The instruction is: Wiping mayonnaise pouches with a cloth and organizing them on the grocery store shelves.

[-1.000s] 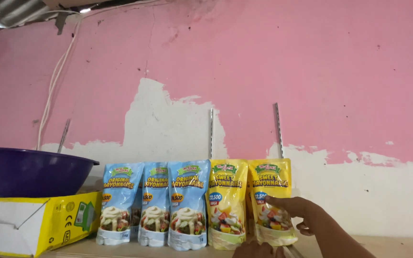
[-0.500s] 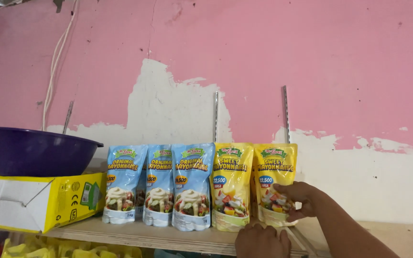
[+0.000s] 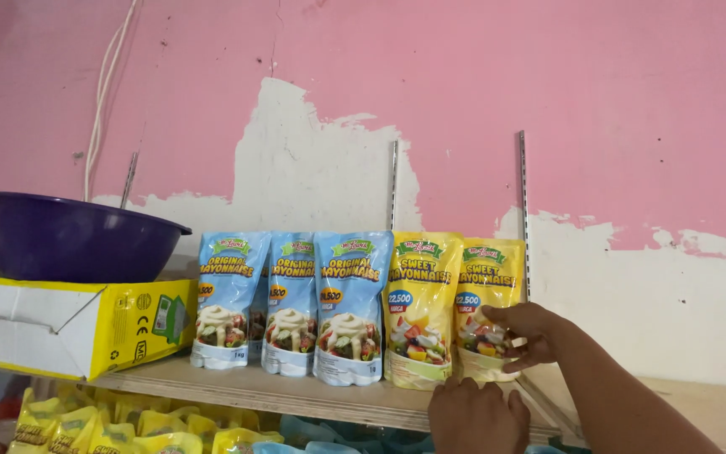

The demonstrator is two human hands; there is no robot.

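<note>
Five stand-up sauce pouches stand in a row on a wooden shelf [image 3: 296, 391] against the pink and white wall. Three are blue [image 3: 291, 303] and two are yellow. My right hand [image 3: 524, 335] reaches in from the lower right; its fingers wrap the front and side of the rightmost yellow pouch [image 3: 485, 282]. The other yellow pouch [image 3: 420, 307] stands touching it on the left. My left hand [image 3: 476, 416] lies back-up at the shelf's front edge, just below the yellow pouches, with nothing in it.
A purple plastic basin [image 3: 73, 238] sits on a yellow and white carton [image 3: 69, 324] at the shelf's left end. Several yellow packets [image 3: 111, 424] lie on the level below. Two metal shelf rails [image 3: 522, 202] run up the wall behind the pouches.
The view has dipped, so the lower shelf's packets now show. My left hand has come up to the shelf edge. My right hand stays on the rightmost yellow pouch.
</note>
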